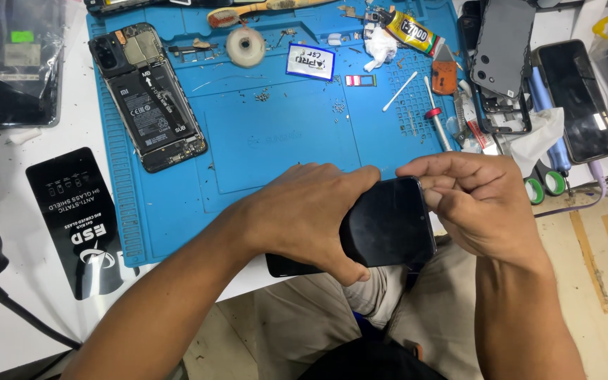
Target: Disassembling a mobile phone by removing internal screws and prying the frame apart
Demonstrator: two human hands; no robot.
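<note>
Phone: black phone (388,224) at 6 o'clock, over the blue mat's (283,134) near edge.
Left hand (304,211): fingers grasping it, hiding its left part.
Right hand (476,200): fingers pinching its right edge.
Opened phone (148,95): 10 o'clock.

Glossy black phone (388,222), blue rubbery mat (283,141)

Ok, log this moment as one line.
left hand: grips black phone | right hand: pinches its top edge | opened phone: on blue mat
</note>
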